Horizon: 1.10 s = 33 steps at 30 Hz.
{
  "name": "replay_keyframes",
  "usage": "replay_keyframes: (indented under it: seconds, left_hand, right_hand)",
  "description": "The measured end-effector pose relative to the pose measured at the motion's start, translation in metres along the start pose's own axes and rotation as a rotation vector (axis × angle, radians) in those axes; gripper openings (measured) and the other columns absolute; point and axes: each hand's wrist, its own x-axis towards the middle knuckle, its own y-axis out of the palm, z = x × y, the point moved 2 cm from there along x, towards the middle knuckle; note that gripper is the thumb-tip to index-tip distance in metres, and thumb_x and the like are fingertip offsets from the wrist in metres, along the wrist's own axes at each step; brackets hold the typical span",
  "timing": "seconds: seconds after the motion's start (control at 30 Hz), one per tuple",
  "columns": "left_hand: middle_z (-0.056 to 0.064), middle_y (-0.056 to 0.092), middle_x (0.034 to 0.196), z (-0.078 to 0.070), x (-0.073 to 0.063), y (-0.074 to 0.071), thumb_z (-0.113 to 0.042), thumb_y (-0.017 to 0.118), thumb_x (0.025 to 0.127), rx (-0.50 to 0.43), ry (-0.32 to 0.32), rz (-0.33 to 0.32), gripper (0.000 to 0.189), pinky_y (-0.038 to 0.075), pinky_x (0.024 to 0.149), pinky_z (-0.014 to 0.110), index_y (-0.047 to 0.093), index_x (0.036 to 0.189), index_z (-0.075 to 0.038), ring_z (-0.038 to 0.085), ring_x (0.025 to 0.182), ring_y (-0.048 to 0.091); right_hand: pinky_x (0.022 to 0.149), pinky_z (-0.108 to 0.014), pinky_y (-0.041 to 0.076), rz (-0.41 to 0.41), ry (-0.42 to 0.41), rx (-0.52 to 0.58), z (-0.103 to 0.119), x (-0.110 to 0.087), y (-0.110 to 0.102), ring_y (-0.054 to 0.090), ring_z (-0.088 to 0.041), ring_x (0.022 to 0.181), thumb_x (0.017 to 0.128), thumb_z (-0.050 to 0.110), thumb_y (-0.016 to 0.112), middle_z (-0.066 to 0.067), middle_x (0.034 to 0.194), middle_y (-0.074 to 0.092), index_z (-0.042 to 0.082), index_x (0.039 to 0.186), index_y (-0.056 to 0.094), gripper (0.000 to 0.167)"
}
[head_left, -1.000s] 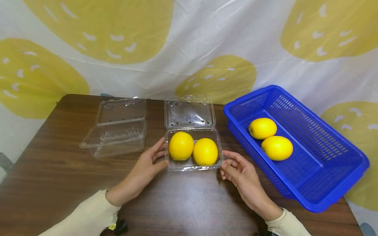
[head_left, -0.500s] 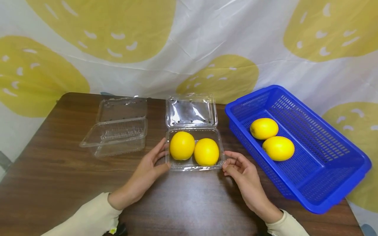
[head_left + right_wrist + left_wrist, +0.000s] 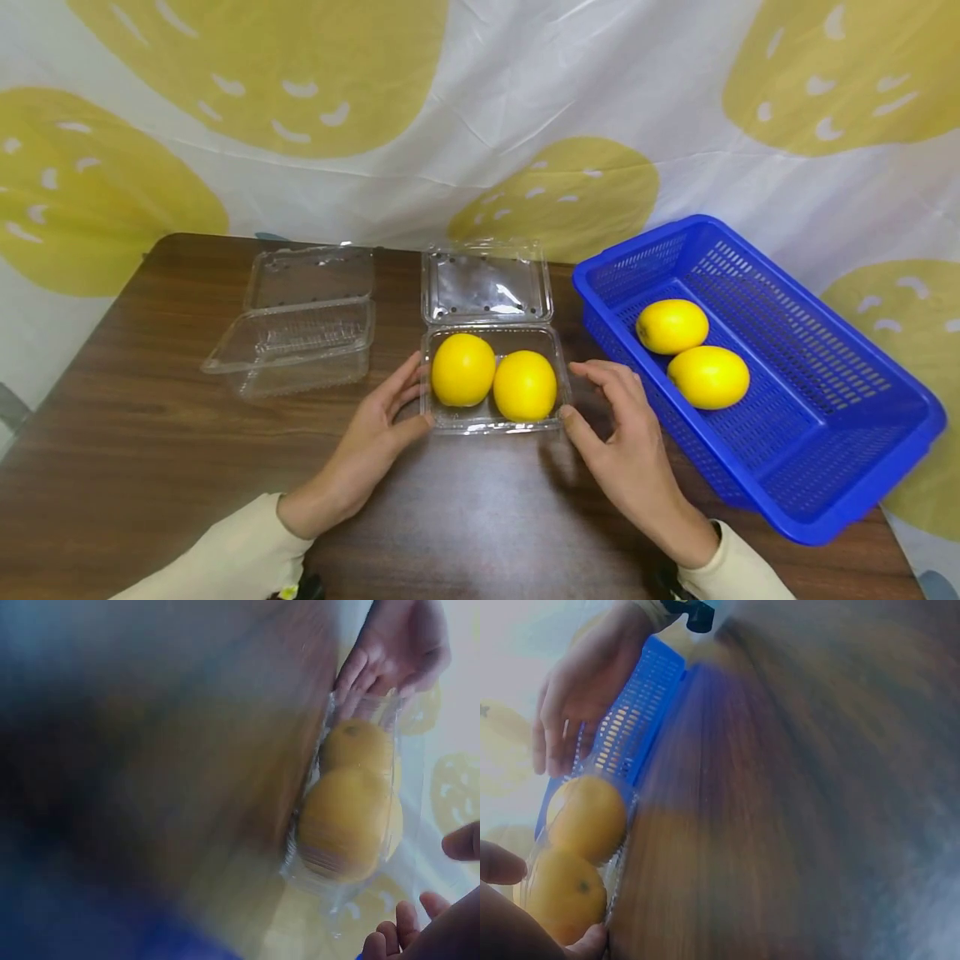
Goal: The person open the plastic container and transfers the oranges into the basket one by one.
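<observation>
A clear plastic clamshell box (image 3: 491,429) stands mid-table with its lid (image 3: 487,287) raised at the back. Two yellow citrus-like fruits (image 3: 462,369) lie side by side in it. My left hand (image 3: 367,442) rests along the box's left side, straight fingers against the wall and thumb at the front corner. My right hand (image 3: 626,442) is spread at the right side, thumb near the front right corner; the right wrist view shows its fingers (image 3: 407,922) apart from the wall. Neither hand touches the fruits.
A second clear clamshell box (image 3: 300,346) stands lid-up at the left. To the right, a blue perforated basket (image 3: 810,433) holds two more yellow fruits (image 3: 708,377). The brown table (image 3: 465,517) meets a printed curtain (image 3: 360,196) at the back.
My right hand has let go of the box's front right corner and spread its fingers. My left hand and the fruits stay in place.
</observation>
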Motion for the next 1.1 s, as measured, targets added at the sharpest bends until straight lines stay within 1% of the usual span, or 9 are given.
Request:
replay_keyframes:
  seconds: [0.07,0.13,0.37,0.5,0.57,0.73,0.83,0.97,1.1]
  left_hand:
    - [0.019,0.035,0.175,0.0,0.0,0.0,0.004,0.066,0.099,-0.007,-0.002,-0.005,0.087,0.025,0.134,0.055,0.023,0.174,-0.003,0.038,0.16,0.037]
    - [0.019,0.035,0.175,0.0,0.0,0.001,0.005,0.066,0.098,-0.014,-0.002,-0.008,0.087,0.026,0.134,0.056,0.024,0.174,-0.003,0.039,0.16,0.037]
    - [0.019,0.037,0.174,0.0,-0.001,0.002,0.005,0.065,0.099,-0.045,-0.006,-0.018,0.087,0.028,0.132,0.056,0.024,0.174,-0.004,0.038,0.16,0.036]
    - [0.018,0.039,0.172,0.0,-0.002,0.003,0.007,0.065,0.098,-0.063,-0.008,-0.034,0.086,0.032,0.13,0.054,0.027,0.174,-0.006,0.038,0.158,0.038]
    - [0.017,0.04,0.171,0.001,-0.002,0.003,0.007,0.066,0.097,-0.062,-0.007,-0.049,0.085,0.035,0.128,0.05,0.03,0.173,-0.007,0.037,0.157,0.04]
    - [0.018,0.043,0.17,0.002,-0.002,0.006,0.009,0.065,0.096,-0.026,0.042,-0.081,0.082,0.046,0.117,0.028,0.035,0.171,-0.004,0.036,0.156,0.043]
    - [0.02,0.043,0.171,0.002,-0.001,0.007,0.01,0.064,0.096,-0.013,0.068,-0.084,0.08,0.048,0.111,0.018,0.036,0.17,-0.001,0.037,0.155,0.043]
    - [0.019,0.043,0.17,0.003,0.0,0.007,0.008,0.065,0.095,-0.012,0.053,-0.083,0.08,0.047,0.111,0.017,0.037,0.169,-0.001,0.037,0.154,0.044]
    - [0.018,0.042,0.171,0.004,0.0,0.006,0.006,0.065,0.095,-0.011,0.038,-0.077,0.081,0.044,0.118,0.024,0.036,0.17,-0.003,0.036,0.155,0.044]
  right_hand:
    - [0.108,-0.028,0.042,0.023,-0.064,-0.036,0.002,0.004,0.001,0.056,-0.03,0.127,0.088,-0.003,0.083,-0.012,0.135,0.068,0.0,0.136,0.07,0.05]
    - [0.112,-0.031,0.039,0.049,-0.103,-0.055,0.003,0.007,0.004,0.054,-0.034,0.13,0.087,0.001,0.083,-0.014,0.137,0.066,-0.002,0.136,0.069,0.051]
    - [0.116,-0.043,0.038,0.12,-0.17,-0.106,0.005,0.014,0.011,0.048,-0.039,0.137,0.087,0.011,0.084,-0.017,0.143,0.061,-0.002,0.139,0.067,0.056]
    - [0.116,-0.048,0.039,0.153,-0.195,-0.128,0.006,0.02,0.016,0.048,-0.039,0.138,0.086,0.013,0.086,-0.016,0.143,0.061,-0.002,0.138,0.068,0.057]
    - [0.115,-0.05,0.04,0.175,-0.204,-0.137,0.007,0.024,0.019,0.047,-0.038,0.138,0.086,0.015,0.087,-0.015,0.143,0.062,-0.002,0.139,0.068,0.058]
    - [0.113,-0.054,0.042,0.237,-0.229,-0.164,0.008,0.032,0.028,0.047,-0.037,0.139,0.088,0.02,0.087,-0.014,0.145,0.061,0.0,0.145,0.065,0.064]
    - [0.113,-0.055,0.041,0.252,-0.24,-0.174,0.008,0.034,0.033,0.047,-0.037,0.139,0.089,0.021,0.087,-0.014,0.146,0.06,0.0,0.146,0.063,0.065]
    - [0.108,-0.054,0.043,0.254,-0.244,-0.187,0.008,0.036,0.038,0.049,-0.038,0.137,0.087,0.024,0.089,-0.015,0.144,0.062,-0.001,0.145,0.064,0.068]
    - [0.103,-0.051,0.043,0.29,-0.222,-0.222,0.009,0.039,0.043,0.048,-0.035,0.138,0.086,0.032,0.089,-0.013,0.146,0.061,0.002,0.148,0.064,0.073]
